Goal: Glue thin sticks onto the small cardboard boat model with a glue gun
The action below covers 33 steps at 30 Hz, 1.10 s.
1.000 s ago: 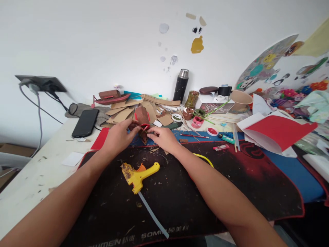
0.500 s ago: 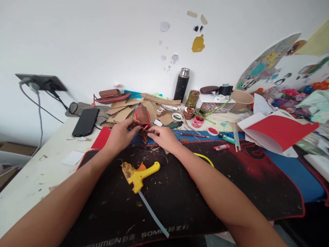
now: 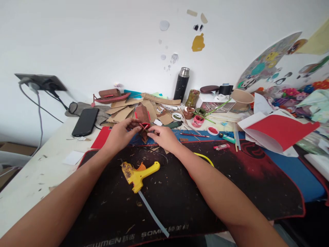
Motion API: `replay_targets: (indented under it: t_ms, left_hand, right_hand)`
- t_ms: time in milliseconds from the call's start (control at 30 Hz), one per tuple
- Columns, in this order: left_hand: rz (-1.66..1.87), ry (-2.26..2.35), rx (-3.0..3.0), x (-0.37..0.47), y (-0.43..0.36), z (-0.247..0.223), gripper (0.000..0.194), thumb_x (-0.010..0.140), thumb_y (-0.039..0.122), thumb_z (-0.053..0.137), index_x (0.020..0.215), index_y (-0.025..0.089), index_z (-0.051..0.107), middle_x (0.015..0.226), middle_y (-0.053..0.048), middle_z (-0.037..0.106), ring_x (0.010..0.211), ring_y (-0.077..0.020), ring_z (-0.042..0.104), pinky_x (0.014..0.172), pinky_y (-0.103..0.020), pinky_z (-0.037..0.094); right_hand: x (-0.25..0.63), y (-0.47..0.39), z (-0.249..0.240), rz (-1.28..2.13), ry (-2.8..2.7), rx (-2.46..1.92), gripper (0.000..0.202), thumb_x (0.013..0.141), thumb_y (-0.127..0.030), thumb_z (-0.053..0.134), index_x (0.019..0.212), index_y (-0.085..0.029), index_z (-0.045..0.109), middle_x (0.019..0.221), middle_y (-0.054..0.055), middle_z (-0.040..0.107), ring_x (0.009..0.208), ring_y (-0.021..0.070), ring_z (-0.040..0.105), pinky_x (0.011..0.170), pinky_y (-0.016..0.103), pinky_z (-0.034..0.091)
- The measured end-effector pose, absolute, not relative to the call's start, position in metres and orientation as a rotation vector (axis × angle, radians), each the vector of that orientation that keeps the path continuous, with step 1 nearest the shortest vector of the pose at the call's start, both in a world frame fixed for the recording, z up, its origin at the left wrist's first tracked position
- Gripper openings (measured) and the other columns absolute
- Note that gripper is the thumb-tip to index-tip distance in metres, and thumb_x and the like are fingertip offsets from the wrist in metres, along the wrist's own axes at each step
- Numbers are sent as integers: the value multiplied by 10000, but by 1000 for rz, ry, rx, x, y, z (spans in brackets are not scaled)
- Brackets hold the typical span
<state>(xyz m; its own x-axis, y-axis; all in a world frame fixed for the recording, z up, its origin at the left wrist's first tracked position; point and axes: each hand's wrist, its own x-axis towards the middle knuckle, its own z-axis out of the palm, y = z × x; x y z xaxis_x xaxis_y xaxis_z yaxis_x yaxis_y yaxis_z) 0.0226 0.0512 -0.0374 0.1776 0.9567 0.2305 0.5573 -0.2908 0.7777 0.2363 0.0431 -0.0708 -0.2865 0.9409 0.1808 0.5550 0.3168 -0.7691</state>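
A small red and brown model boat point(image 3: 142, 115) lies at the far edge of the black mat, its pointed end towards me. My left hand point(image 3: 123, 133) has its fingers closed at the left side of that end, and my right hand point(image 3: 161, 136) pinches at its right side. Thin red strips cross between the fingertips; the exact grip points are small. Nearer to me, a yellow glue gun point(image 3: 138, 175) with a long glue stick lies on the black mat point(image 3: 185, 202).
Cardboard scraps point(image 3: 120, 113) pile up behind the hands. A black phone point(image 3: 85, 122) lies left, a black flask point(image 3: 182, 84) stands by the wall. Paint jars point(image 3: 197, 121), a pencil point(image 3: 194, 135) and a rolled red sheet point(image 3: 285, 132) are to the right.
The thin red strip by my left fingertips is tilted a little differently and shows more clearly. Both hands have stayed in nearly the same place.
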Motion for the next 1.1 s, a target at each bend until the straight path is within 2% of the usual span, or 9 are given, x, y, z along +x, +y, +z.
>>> replay_targets:
  t_ms: [200, 400, 733, 967, 1100]
  left_hand:
    - [1018, 1385, 1866, 22, 54, -40, 434, 829, 481, 683, 1145, 185, 702, 991, -89, 813, 911, -263, 746, 844, -380, 551]
    - [983, 1424, 1892, 24, 54, -41, 327, 827, 478, 677, 1009, 216, 750, 935, -67, 819, 862, -261, 742, 805, -358, 559]
    - [965, 1552, 1915, 22, 56, -39, 325, 821, 463, 656, 996, 223, 789, 916, -45, 823, 822, -245, 729, 791, -342, 540]
    - [942, 1560, 1934, 21, 54, -37, 314, 819, 482, 650, 950, 237, 797, 897, -33, 820, 807, -246, 718, 784, -351, 532]
    - [920, 1578, 1940, 20, 55, -38, 306, 822, 483, 654, 950, 249, 805, 905, -32, 824, 827, -258, 726, 794, -362, 539]
  right_hand:
    - [236, 43, -70, 786, -1957, -1317, 133, 970, -273, 716, 1050, -209, 801, 610, -59, 543, 605, 131, 475, 636, 256, 292]
    - [236, 43, -71, 789, -1956, -1310, 128, 971, -270, 715, 1048, -215, 802, 625, -51, 570, 622, 135, 499, 639, 256, 296]
    - [237, 45, -74, 797, -1945, -1309, 181, 969, -299, 717, 1110, -219, 797, 625, -49, 590, 617, 138, 523, 619, 254, 311]
    - [239, 43, -71, 1008, -1718, -1265, 203, 1005, -312, 644, 1127, -201, 763, 611, -49, 606, 509, 120, 535, 563, 241, 394]
    - [240, 42, -66, 1126, -1550, -1274, 185, 1023, -278, 598, 1121, -189, 727, 577, -72, 572, 403, 97, 491, 464, 223, 381]
